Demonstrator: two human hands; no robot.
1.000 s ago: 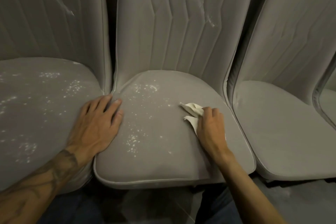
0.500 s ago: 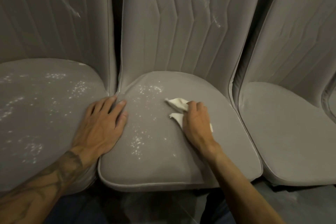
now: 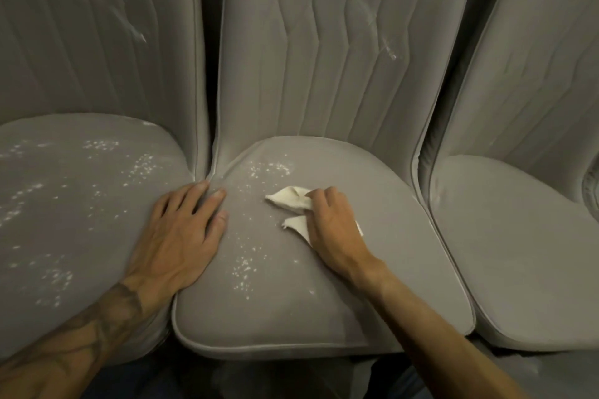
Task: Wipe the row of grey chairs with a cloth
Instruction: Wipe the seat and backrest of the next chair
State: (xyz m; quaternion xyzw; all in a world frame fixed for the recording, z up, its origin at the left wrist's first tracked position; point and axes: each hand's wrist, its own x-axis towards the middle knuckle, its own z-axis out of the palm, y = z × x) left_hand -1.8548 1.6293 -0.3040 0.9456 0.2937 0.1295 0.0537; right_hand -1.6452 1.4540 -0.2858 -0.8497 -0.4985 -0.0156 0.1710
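Three grey padded chairs stand side by side. The middle chair's seat carries white specks on its left half. My right hand lies on that seat with fingers curled over a small white cloth, whose corners stick out to the left of the hand. My left hand rests flat, fingers spread, across the gap between the left chair's seat and the middle seat. The left seat is dotted with white specks. The right chair's seat looks free of specks.
Quilted grey backrests rise behind all the seats; white scuffs mark the left backrest and the middle backrest. Dark floor shows below the seats' front edges. Another chair's edge peeks in at the far right.
My right hand has slid the cloth leftward across the middle seat, toward the specks. My left hand has stayed in place between the seats.
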